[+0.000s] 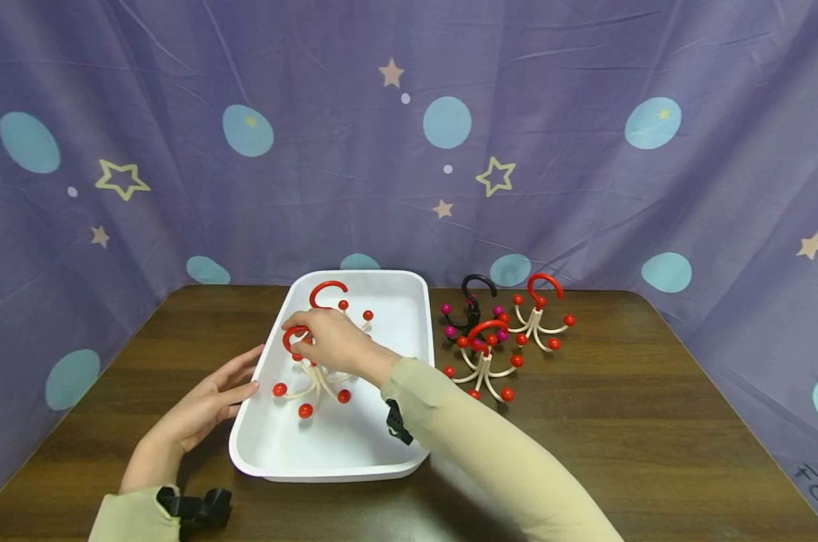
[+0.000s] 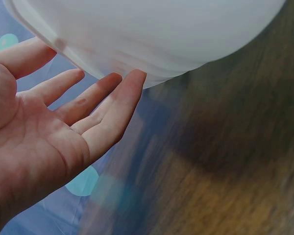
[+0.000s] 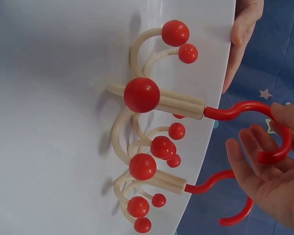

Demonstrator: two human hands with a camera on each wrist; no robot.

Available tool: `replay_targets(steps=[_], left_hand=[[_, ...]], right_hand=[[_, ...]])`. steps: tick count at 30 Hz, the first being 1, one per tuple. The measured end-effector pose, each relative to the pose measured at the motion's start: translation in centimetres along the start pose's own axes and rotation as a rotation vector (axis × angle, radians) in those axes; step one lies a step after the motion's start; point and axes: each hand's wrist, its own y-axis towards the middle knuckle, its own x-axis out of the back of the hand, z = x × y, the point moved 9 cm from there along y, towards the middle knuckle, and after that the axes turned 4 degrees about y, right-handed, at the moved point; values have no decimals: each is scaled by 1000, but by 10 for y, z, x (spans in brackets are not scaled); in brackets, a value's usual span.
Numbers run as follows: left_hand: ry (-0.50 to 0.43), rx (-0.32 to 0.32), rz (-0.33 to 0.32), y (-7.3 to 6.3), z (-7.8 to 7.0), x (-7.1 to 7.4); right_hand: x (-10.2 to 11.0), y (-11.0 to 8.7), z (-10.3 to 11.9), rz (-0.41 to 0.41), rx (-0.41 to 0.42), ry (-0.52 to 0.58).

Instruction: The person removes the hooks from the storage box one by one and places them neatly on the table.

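My right hand [image 1: 334, 339] pinches the red hook of a cream rotating hook hanger [image 3: 181, 103], whose curved arms end in red balls. The hanger stands upright in a white tray [image 1: 431, 339], its arms down at the tray floor. Behind it in the tray is a second cream and red hook hanger [image 3: 169, 181], partly hidden by the right hand in the head view. At the tray's left side, my left hand [image 1: 202, 406] rests its fingertips [image 2: 134, 81] against the outer wall, fingers extended and palm bare.
Right of the tray, a black hook hanger with magenta balls [image 1: 473, 312] and two cream and red ones, a front [image 1: 485, 369] and a back one [image 1: 534, 324], stand close together on the brown wooden table [image 1: 619, 421]. A purple patterned curtain [image 1: 551, 188] hangs behind.
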Motion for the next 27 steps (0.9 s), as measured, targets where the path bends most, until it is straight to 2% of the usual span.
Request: replay_targets(steps=[14,27], left_hand=[[2,16,-5,-1,-1,-1],[3,9,-6,0,1,0]], right_hand=[[3,-1,4,-82,31,14],[9,-7,-5,-67,-20,92]])
